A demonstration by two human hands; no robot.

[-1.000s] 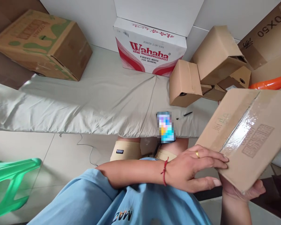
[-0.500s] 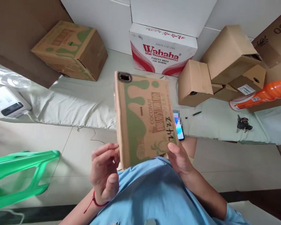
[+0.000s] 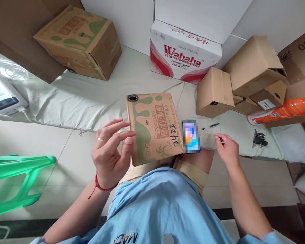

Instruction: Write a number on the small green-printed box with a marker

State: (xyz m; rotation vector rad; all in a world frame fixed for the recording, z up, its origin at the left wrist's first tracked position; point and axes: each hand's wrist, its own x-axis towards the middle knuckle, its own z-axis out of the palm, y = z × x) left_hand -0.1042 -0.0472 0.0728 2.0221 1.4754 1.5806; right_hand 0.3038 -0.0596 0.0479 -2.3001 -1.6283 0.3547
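A flat cardboard carton printed with green shapes and "COCONUT" (image 3: pixel 152 128) lies across my knees and the edge of the sheet-covered bed (image 3: pixel 91 101). My left hand (image 3: pixel 110 152) grips its left edge, thumb pressed on the side and fingers fanned above. My right hand (image 3: pixel 225 147) rests at the bed's edge to the right of a phone (image 3: pixel 191 136), its fingers curled in a pinch around something small that I cannot make out. A black pen (image 3: pixel 209 126) lies just beyond that hand.
On the bed stand a Wahaha water box (image 3: pixel 185 54), a green-printed carton (image 3: pixel 78 40), small brown boxes (image 3: pixel 213 91), an orange bottle (image 3: pixel 282 110) and keys (image 3: pixel 259 139). A white device (image 3: pixel 5 100) sits far left. A green plastic stool (image 3: pixel 15 179) stands on the floor.
The carton came from my right side, was held upright in front of me, and now lies flat. My right hand has let go of it and moved right to the bed's edge.
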